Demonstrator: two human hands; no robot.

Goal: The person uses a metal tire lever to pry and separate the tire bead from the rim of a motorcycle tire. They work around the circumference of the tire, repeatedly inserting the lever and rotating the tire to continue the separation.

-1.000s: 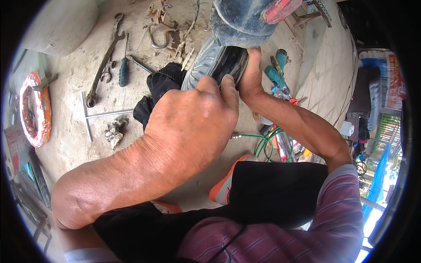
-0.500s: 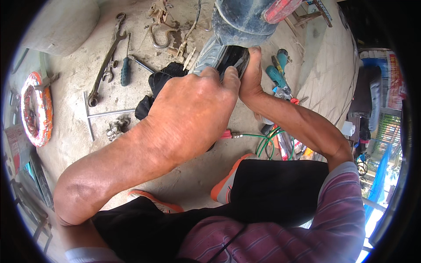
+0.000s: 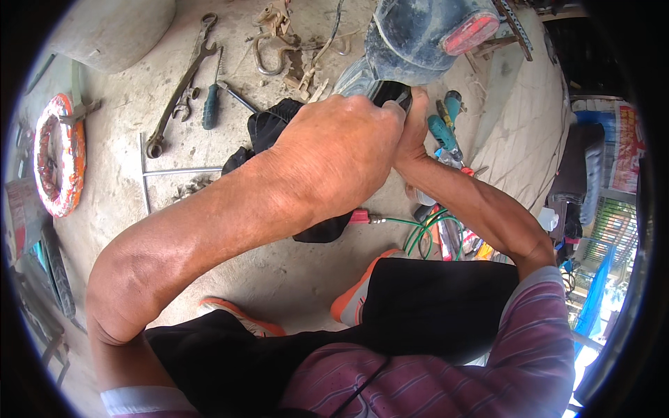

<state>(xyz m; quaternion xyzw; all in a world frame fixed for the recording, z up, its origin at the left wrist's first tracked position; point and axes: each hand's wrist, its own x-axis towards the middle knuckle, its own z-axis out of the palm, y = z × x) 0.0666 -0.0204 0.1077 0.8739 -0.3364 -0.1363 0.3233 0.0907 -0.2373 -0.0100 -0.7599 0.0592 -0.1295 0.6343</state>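
My left hand [image 3: 334, 153] is closed on a dusty tyre [image 3: 352, 85] just below a grey-black mudguard [image 3: 404, 35] with a red reflector [image 3: 470, 33]. Its knuckles cover much of the tyre and the dark inner part. My right hand [image 3: 414, 129] grips the same tyre from the right, its thumb along the side and its fingers mostly hidden. Black cloth [image 3: 275, 122] lies on the floor behind my left hand, and a red fitting [image 3: 359, 217] on a green hose [image 3: 428, 233] shows below both hands.
On the concrete floor [image 3: 125, 118] lie wrenches [image 3: 171, 108], screwdrivers [image 3: 210, 108], a T-handle tool [image 3: 181, 171], metal hooks [image 3: 272, 56] and teal-handled tools [image 3: 442, 129]. A wrapped orange-and-white ring [image 3: 59, 153] stands at left, near a large pale rounded object [image 3: 111, 28].
The mudguard and tyre have shifted right and down. My left hand has moved up and right along the tyre, covering more of it, and the red fitting has come into sight.
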